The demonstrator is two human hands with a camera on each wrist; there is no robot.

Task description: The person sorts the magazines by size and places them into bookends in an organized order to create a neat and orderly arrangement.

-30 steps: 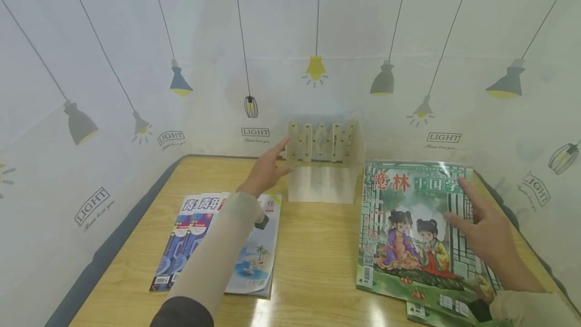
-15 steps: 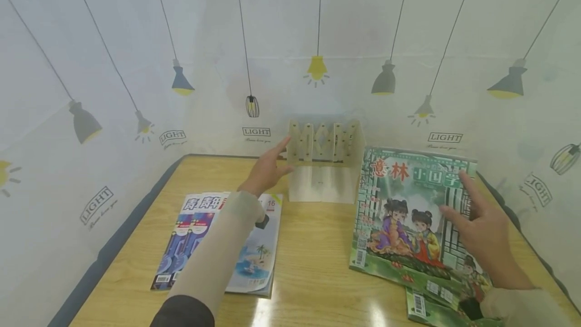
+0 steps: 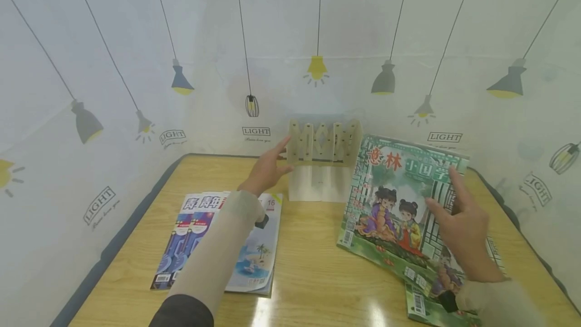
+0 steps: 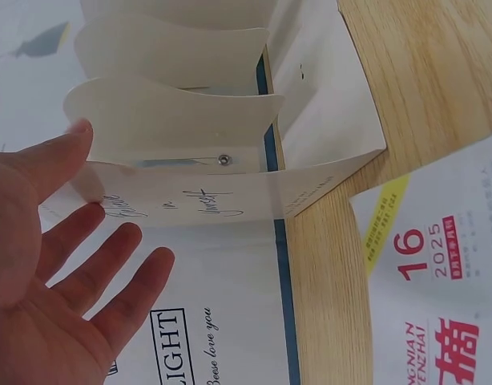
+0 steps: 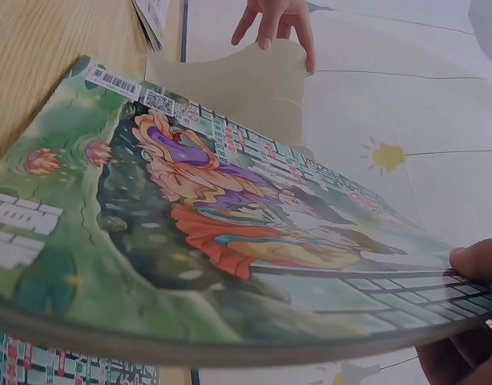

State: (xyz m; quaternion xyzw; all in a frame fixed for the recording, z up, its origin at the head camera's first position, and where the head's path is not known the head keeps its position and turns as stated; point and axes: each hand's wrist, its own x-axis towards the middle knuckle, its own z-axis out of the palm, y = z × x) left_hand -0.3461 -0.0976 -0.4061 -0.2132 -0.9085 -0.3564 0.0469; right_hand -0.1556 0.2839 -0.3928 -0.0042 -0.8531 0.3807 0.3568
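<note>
A white folding book rack (image 3: pixel 320 183) with several upright dividers stands at the table's back. My left hand (image 3: pixel 268 168) holds the left panel's edge; in the left wrist view the thumb is on one side of the panel (image 4: pixel 182 188) and the fingers are on the other. My right hand (image 3: pixel 465 228) grips a green magazine (image 3: pixel 386 216) by its right edge, thumb on the cover, fingers under it. The magazine is raised and tilted, its upper left corner close to the rack's right side. Below it, another green magazine (image 3: pixel 417 304) lies partly hidden.
Left of the rack, blue-purple magazines (image 3: pixel 165 261) and a pale magazine marked 16 (image 3: pixel 256 266) lie overlapping, partly covered by my left forearm. A wall cloth (image 3: pixel 204 90) with printed lamps hangs close behind and beside the wooden table (image 3: pixel 317 266).
My right hand has lifted the green magazine and moved it left toward the rack, turning it clockwise. More of the magazine underneath shows. My left hand stays at the rack.
</note>
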